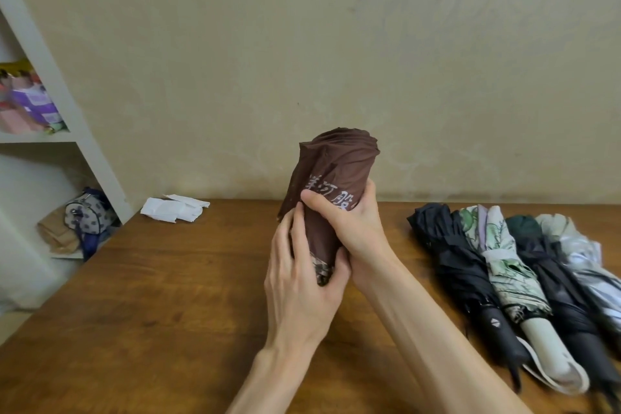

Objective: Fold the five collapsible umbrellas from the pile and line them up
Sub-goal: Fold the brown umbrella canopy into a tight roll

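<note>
Both hands clasp the brown fabric collapsible umbrella with pale lettering (336, 165), upright at frame centre above the wooden table (168, 296) — right hand (353, 225) curled round its middle, left hand (299, 282) gripping lower. Its light, soft, slippery canopy probably bunches — best squeezed against the stiff shaft.

- The left hand (302, 282) comes up from the lower left with its back to the camera. Its fingers and thumb wrap the lower end of the brown umbrella (336, 165).
- The right hand (353, 228) grips the umbrella higher up, thumb laid across its front.
- Both forearms are bare and converge, and the two hands touch.
</note>
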`<move>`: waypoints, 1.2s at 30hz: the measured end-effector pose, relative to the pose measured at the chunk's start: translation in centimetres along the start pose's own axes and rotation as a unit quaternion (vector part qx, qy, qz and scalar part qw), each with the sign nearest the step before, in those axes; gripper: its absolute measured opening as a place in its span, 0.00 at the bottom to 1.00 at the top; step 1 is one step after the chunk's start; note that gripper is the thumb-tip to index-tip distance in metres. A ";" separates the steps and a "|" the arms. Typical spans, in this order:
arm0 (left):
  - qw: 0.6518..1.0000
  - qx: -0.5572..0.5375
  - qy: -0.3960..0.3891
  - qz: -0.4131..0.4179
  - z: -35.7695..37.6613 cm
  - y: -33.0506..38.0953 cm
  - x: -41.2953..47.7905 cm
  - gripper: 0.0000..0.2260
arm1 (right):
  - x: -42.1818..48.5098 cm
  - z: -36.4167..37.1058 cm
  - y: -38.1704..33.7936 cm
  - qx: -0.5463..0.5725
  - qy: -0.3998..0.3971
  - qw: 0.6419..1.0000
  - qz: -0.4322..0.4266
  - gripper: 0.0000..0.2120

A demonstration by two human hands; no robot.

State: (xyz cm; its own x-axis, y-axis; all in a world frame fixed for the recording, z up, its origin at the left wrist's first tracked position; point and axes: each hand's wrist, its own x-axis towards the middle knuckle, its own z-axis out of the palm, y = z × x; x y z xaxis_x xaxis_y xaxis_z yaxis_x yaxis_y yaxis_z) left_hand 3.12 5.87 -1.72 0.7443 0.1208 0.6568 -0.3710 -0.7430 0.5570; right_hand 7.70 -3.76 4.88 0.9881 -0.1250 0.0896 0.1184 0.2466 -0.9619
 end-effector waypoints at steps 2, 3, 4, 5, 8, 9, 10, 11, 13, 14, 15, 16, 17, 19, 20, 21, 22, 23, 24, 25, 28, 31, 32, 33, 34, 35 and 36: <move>0.999 -0.039 0.001 -0.028 -0.3 0.0 0.2 0.37 | -0.2 0.0 -0.3 0.012 -0.027 1.000 0.004 0.50; 0.997 -0.066 0.003 -0.042 -0.5 0.0 0.3 0.37 | -0.3 0.0 -0.5 0.014 -0.042 0.999 0.006 0.51; 0.994 -0.092 0.006 -0.055 -0.7 0.0 0.4 0.37 | -0.4 -0.1 -0.5 0.017 -0.059 0.998 0.008 0.52; 0.992 -0.112 0.010 -0.063 -0.8 0.0 0.5 0.37 | -0.4 -0.1 -0.5 0.018 -0.075 0.997 0.009 0.52; 0.991 -0.110 0.036 -0.065 -1.1 -0.3 0.9 0.36 | -0.5 -0.4 -1.2 -0.006 -0.105 0.994 0.004 0.50; 0.993 -0.095 0.043 -0.064 -1.2 -0.5 1.1 0.35 | -0.4 -0.5 -1.6 -0.024 -0.101 0.995 -0.004 0.49; 0.994 -0.080 0.046 -0.063 -1.5 -0.8 1.2 0.35 | -0.3 -0.7 -2.0 -0.046 -0.089 0.995 -0.018 0.50; 0.995 -0.067 0.044 -0.061 -1.7 -1.1 1.4 0.35 | -0.1 -0.9 -2.4 -0.074 -0.070 0.994 -0.045 0.52; 0.997 -0.046 0.028 -0.054 -2.1 -1.6 1.5 0.37 | 0.2 -1.7 -2.8 -0.155 -0.024 0.978 -0.137 0.51; 0.998 -0.033 0.021 -0.048 -2.2 -1.8 1.5 0.38 | 0.5 -2.1 -3.0 -0.198 -0.001 0.961 -0.194 0.44; 0.999 -0.018 0.015 -0.040 -2.1 -2.0 1.5 0.38 | 0.7 -2.6 -3.1 -0.236 0.015 0.940 -0.245 0.34; 1.000 -0.003 0.010 -0.028 -2.0 -2.2 1.4 0.38 | 0.9 -3.1 -3.3 -0.270 0.027 0.921 -0.278 0.25; 1.000 0.011 0.005 -0.016 -1.9 -2.3 1.3 0.39 | 1.2 -3.7 -3.5 -0.296 0.036 0.908 -0.294 0.19; 0.999 0.036 -0.004 0.003 -1.6 -2.6 1.3 0.40 | 1.6 -4.6 -3.9 -0.327 0.047 0.893 -0.305 0.14; 0.999 0.045 -0.007 0.008 -1.5 -2.7 1.3 0.40 | 1.8 -5.0 -4.1 -0.338 0.047 0.887 -0.312 0.13; 0.999 0.053 -0.007 0.012 -1.4 -2.8 1.2 0.41 | 1.9 -5.2 -4.3 -0.348 0.044 0.880 -0.319 0.12; 0.998 0.059 -0.007 0.016 -1.3 -2.9 1.1 0.41 | 2.0 -5.4 -4.3 -0.359 0.038 0.876 -0.319 0.10; 0.998 0.065 -0.009 0.018 -1.2 -2.9 1.1 0.40 | 2.0 -5.4 -4.3 -0.368 0.029 0.875 -0.312 0.08; 0.997 0.070 -0.013 0.020 -1.2 -3.0 1.0 0.41 | 2.1 -5.4 -4.2 -0.374 0.022 0.877 -0.302 0.07; 0.997 0.075 -0.017 0.023 -1.1 -3.1 0.9 0.41 | 2.1 -5.4 -4.1 -0.376 0.018 0.879 -0.294 0.06; 0.996 0.084 -0.026 0.030 -1.0 -3.6 0.8 0.41 | 2.3 -5.3 -3.7 -0.381 0.017 0.881 -0.279 0.07; 0.994 0.096 -0.030 0.041 -0.8 -3.9 0.7 0.41 | 2.3 -5.4 -3.8 -0.377 0.018 0.884 -0.277 0.06; 0.993 0.101 -0.029 0.047 -0.8 -4.0 0.7 0.41 | 2.3 -5.4 -3.8 -0.371 0.019 0.887 -0.275 0.06; 0.993 0.104 -0.027 0.055 -0.8 -4.1 0.7 0.40 | 2.4 -5.4 -3.8 -0.364 0.019 0.891 -0.272 0.06; 0.992 0.108 -0.024 0.065 -0.8 -4.2 0.8 0.40 | 2.4 -5.4 -3.8 -0.355 0.021 0.895 -0.269 0.06; 0.991 0.110 -0.022 0.075 -0.8 -4.2 0.7 0.40 | 2.5 -5.4 -3.7 -0.347 0.024 0.899 -0.265 0.06; 0.990 0.112 -0.021 0.082 -0.7 -4.2 0.7 0.40 | 2.6 -5.4 -3.6 -0.342 0.028 0.902 -0.263 0.06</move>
State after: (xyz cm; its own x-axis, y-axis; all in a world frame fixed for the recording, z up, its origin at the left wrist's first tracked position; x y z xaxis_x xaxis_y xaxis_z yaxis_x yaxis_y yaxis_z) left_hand 4.78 9.52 -3.20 0.7085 -0.0369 0.7048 -0.3595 -0.8782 0.3155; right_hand 9.30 -10.13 7.17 0.8045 -0.1055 0.5844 0.4614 -0.5084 -0.7270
